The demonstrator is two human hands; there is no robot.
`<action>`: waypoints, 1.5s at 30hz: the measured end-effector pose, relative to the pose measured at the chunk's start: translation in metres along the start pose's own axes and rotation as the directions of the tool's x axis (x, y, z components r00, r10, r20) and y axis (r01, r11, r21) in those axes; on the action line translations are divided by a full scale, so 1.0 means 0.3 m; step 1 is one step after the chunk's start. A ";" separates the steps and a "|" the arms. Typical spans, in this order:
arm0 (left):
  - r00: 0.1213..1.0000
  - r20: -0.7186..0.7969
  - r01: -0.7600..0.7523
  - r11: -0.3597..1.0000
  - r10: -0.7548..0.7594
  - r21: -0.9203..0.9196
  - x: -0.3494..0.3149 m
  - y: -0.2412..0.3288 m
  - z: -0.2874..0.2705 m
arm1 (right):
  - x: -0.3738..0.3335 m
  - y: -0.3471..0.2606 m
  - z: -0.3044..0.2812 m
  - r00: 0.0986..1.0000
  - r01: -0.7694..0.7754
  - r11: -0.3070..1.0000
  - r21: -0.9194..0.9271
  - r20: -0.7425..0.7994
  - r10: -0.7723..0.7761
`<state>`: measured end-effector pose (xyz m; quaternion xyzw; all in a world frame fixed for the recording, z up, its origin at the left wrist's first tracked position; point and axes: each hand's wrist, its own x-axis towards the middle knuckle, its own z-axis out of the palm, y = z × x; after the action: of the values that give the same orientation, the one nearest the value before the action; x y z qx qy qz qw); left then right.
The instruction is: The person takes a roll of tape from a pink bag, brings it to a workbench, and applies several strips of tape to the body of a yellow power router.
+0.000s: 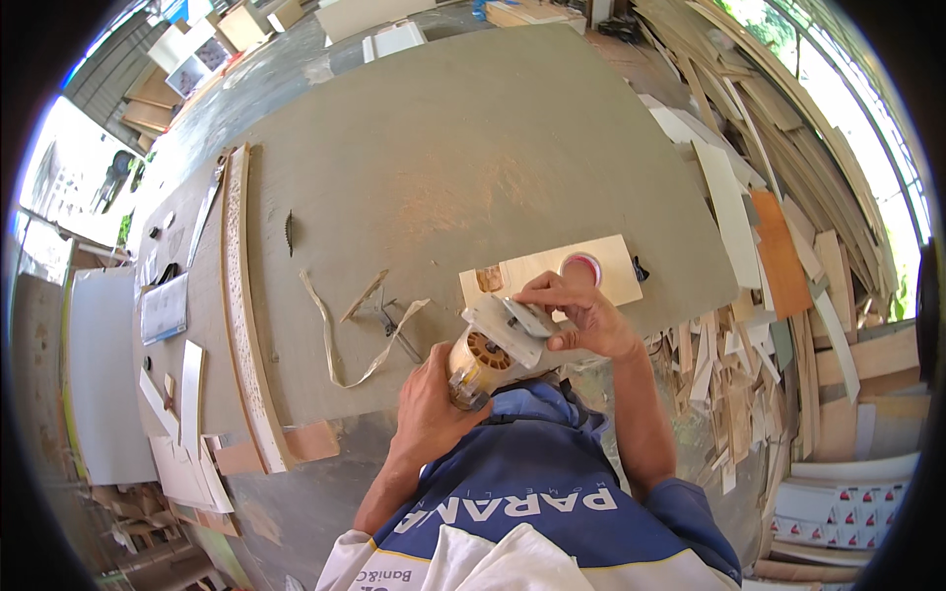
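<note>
Close to my waist, at the table's near edge, I hold a trim router [480, 362] with a vented, yellowish round body and a pale squarish base plate. My left hand [434, 404] wraps around its body from the left. On the right, my right hand [586, 317] grips a small grey metal plate [529, 318] against the base, thumb below and fingers above. Just beyond lies a light wooden board [532, 264] with a squarish recess at its left end. A roll of tape [581, 268] rests on the board, partly behind my right fingers.
The big grey-brown table [394, 148] carries a long wooden strip [236, 295], a loose strap [340, 369], a metal tool [384, 320] and a blue-white packet [165, 310]. Wood offcuts [724, 364] heap on the right, beside stacked planks [788, 128].
</note>
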<state>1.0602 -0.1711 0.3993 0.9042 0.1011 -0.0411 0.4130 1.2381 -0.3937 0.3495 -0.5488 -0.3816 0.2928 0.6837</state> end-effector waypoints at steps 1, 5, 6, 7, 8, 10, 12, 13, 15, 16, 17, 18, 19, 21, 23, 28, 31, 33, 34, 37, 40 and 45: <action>1.000 0.007 0.019 1.000 -0.019 -0.001 0.006 -0.002 -0.004 | 0.012 0.000 -0.002 1.000 0.012 1.000 -0.009 0.007 -0.012; 1.000 0.009 0.022 1.000 -0.022 0.013 0.026 0.009 -0.031 | 0.047 0.012 -0.026 0.999 0.036 0.999 -0.031 0.038 -0.035; 1.000 -0.001 0.002 1.000 -0.002 0.020 0.032 0.009 -0.035 | 0.056 0.001 -0.023 0.999 0.041 0.998 -0.051 0.033 -0.039; 1.000 -0.007 -0.004 1.000 0.005 0.025 0.036 0.002 -0.033 | 0.059 -0.016 -0.017 0.999 0.045 0.996 -0.071 0.028 -0.043; 1.000 -0.019 -0.020 0.999 0.020 0.035 0.046 -0.004 -0.036 | 0.064 -0.053 -0.014 0.999 0.021 0.994 -0.105 0.049 -0.016; 0.999 -0.038 -0.021 1.000 0.021 0.022 0.056 -0.014 -0.043 | 0.077 -0.040 0.012 0.998 0.061 0.984 -0.165 0.012 -0.060; 0.999 -0.046 -0.005 1.000 0.003 -0.030 0.067 -0.016 -0.047 | 0.085 -0.035 0.038 0.995 0.076 0.982 -0.173 -0.047 -0.085; 0.999 -0.045 0.006 0.998 -0.010 -0.069 0.069 -0.016 -0.051 | 0.091 -0.029 0.058 0.992 0.074 0.987 -0.144 -0.086 -0.087; 0.998 -0.048 0.032 0.989 -0.039 -0.146 0.068 -0.018 -0.058 | 0.102 -0.031 0.101 0.988 0.041 0.980 -0.196 -0.140 -0.069; 0.998 -0.053 0.032 0.988 -0.040 -0.150 0.067 -0.020 -0.060 | 0.107 -0.045 0.125 0.986 0.007 0.961 -0.275 -0.159 -0.053; 0.998 -0.058 0.028 0.988 -0.038 -0.152 0.068 -0.023 -0.061 | 0.109 -0.052 0.134 0.982 -0.026 0.935 -0.353 -0.182 -0.041; 0.997 -0.063 0.025 0.988 -0.035 -0.154 0.069 -0.026 -0.063 | 0.110 -0.049 0.131 0.984 -0.009 0.937 -0.350 -0.172 -0.054; 0.998 -0.056 0.025 0.988 -0.033 -0.150 0.070 -0.026 -0.065 | 0.111 -0.042 0.126 0.985 0.008 0.938 -0.347 -0.161 -0.068; 0.999 -0.040 0.026 0.990 -0.032 -0.139 0.071 -0.022 -0.075 | 0.109 -0.034 0.120 0.986 0.023 0.945 -0.325 -0.147 -0.075; 0.999 -0.028 0.038 0.988 -0.043 -0.148 0.071 -0.025 -0.071 | 0.104 -0.029 0.115 0.988 0.026 0.957 -0.290 -0.137 -0.068; 0.999 -0.032 0.030 0.985 -0.036 -0.168 0.069 -0.049 -0.063 | 0.110 -0.017 0.124 0.991 0.003 0.958 -0.288 -0.129 -0.042; 0.999 -0.044 0.000 0.985 -0.007 -0.172 0.073 -0.053 -0.064 | 0.106 -0.017 0.127 0.990 -0.020 0.960 -0.278 -0.139 -0.020; 0.999 -0.042 -0.025 0.980 0.017 -0.199 0.076 -0.047 -0.069 | 0.102 -0.019 0.130 0.989 -0.037 0.963 -0.266 -0.151 -0.004; 0.999 -0.040 -0.026 0.980 0.019 -0.197 0.077 -0.048 -0.072 | 0.102 -0.022 0.130 0.988 -0.047 0.965 -0.258 -0.154 0.007; 0.999 -0.038 -0.028 0.981 0.021 -0.189 0.077 -0.055 -0.075 | 0.110 -0.019 0.136 0.987 -0.064 0.969 -0.238 -0.160 0.025; 0.999 -0.039 -0.041 0.979 0.034 -0.198 0.081 -0.056 -0.076 | 0.113 -0.021 0.134 0.987 -0.055 0.963 -0.264 -0.157 0.013; 0.999 -0.026 -0.040 0.970 0.035 -0.239 0.087 -0.062 -0.075 | 0.124 -0.024 0.120 0.990 -0.049 0.945 -0.325 -0.143 0.002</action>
<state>1.0814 -0.1383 0.3962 0.8500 0.0926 -0.0112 0.5185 1.2275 -0.3459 0.3678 -0.6789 -0.3685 0.1950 0.6044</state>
